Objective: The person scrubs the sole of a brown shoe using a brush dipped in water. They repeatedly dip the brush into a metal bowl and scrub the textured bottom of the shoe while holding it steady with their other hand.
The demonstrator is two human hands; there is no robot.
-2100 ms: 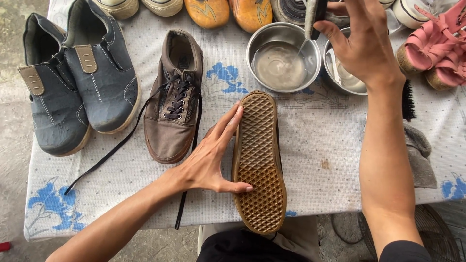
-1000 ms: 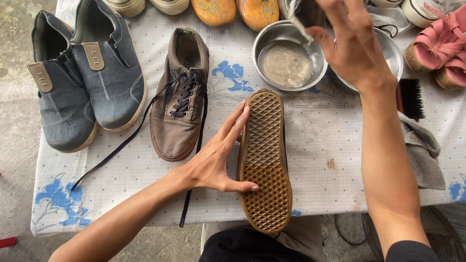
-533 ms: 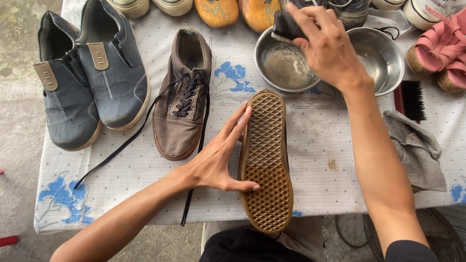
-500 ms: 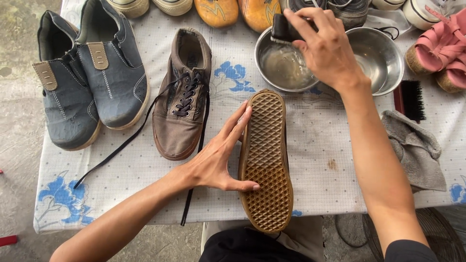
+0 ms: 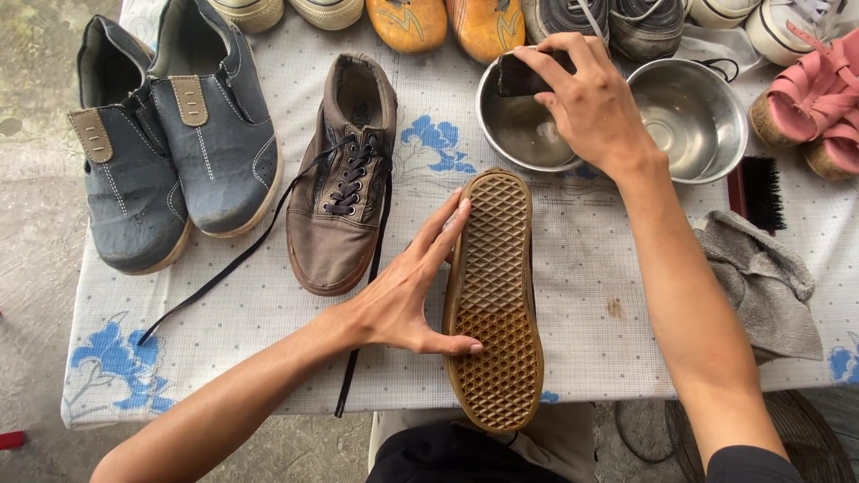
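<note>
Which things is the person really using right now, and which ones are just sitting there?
In use:
left hand steadying the upturned shoe
right hand holding a dark brush over the near steel bowl

Just lying about:
brown laced shoe
blue-grey pair
second bowl
grey cloth
pink sandals
orange shoes

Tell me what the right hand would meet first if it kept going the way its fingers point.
The right hand points left over the water bowl, holding a dark brush. Straight on, it would probably reach the bowl's far rim, then the orange shoes; depth is unclear.
</note>
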